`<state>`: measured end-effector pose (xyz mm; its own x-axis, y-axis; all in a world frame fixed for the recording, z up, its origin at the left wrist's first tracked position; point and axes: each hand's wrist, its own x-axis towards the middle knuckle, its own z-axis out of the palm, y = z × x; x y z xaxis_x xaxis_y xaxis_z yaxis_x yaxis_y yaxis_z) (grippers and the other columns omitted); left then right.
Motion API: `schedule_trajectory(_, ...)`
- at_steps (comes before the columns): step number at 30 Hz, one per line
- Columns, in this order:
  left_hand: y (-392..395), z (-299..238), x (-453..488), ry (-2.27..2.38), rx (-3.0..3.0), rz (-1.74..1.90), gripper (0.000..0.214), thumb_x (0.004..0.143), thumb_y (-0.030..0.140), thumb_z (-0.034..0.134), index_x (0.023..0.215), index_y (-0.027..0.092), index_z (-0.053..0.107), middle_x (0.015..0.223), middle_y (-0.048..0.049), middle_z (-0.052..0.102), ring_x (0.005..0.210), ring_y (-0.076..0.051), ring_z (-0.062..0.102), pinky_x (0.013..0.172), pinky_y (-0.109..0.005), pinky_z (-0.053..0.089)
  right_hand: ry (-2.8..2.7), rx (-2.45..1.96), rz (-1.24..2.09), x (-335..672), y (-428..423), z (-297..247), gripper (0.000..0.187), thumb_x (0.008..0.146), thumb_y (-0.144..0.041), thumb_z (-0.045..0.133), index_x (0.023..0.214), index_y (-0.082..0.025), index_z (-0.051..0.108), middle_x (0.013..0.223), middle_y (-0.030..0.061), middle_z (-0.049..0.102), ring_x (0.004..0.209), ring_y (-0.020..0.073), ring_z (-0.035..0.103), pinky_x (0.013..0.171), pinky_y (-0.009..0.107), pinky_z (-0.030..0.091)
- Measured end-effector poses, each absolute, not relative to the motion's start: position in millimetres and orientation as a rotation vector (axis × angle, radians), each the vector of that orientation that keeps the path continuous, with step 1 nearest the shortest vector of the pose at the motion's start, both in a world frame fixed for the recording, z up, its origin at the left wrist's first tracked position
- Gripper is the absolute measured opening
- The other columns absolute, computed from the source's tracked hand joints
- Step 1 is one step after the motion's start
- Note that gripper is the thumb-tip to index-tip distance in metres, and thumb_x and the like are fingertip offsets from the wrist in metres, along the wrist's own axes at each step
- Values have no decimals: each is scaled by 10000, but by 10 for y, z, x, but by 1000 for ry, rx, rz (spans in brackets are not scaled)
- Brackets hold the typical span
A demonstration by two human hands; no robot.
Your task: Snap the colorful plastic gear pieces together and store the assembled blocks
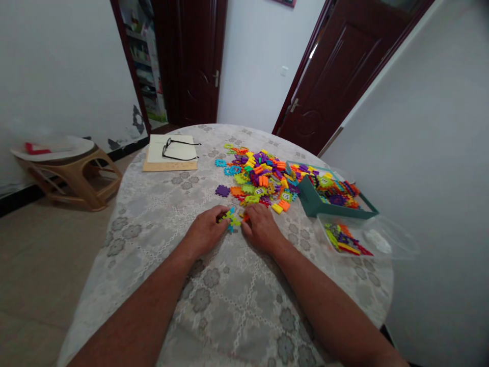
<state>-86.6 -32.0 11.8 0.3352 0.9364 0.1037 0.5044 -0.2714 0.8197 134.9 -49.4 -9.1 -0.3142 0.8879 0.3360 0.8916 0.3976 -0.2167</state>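
"What's largest?"
"The table (239,306), a pile of pieces (263,176) in its far half, a green box (310,200) right of that, a clear tub (323,234) nearer"
"And the hands?"
"The left hand (208,228) holds a green-blue piece (231,219) between thumb and fingers, near side of the pile; the right hand (261,227) curls at an orange bit (245,217) just right of it; whether it grips, I can't tell"
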Motion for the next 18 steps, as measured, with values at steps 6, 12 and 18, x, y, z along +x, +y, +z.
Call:
schedule_trajectory(6,-334,140,-866,1256,1915,789,403,891,293,567,1246,191,728,1182,-67,789,1064,-249,724,977,-369,533,-2353,-1308,167,1500,-571,35,190,923,-312,695,1070,-192,691,1074,103,703,1059,265,590,984,405,449)
schedule_trajectory(12,-352,148,-870,1237,1899,780,392,901,303,565,1240,199,734,1150,-69,796,1020,-251,731,927,-373,556,-1913,-1496,212,1901,-355,17,215,989,-415,611,979,-215,688,949,67,702,898,221,618,838,348,457)
schedule_trajectory(18,-366,182,-863,1236,1895,786,365,912,295,565,1228,201,723,1154,-72,789,1027,-253,725,950,-394,551,-1620,-1604,317,1897,-372,69,301,1057,-448,449,927,-225,604,813,19,637,764,194,580,700,300,420)
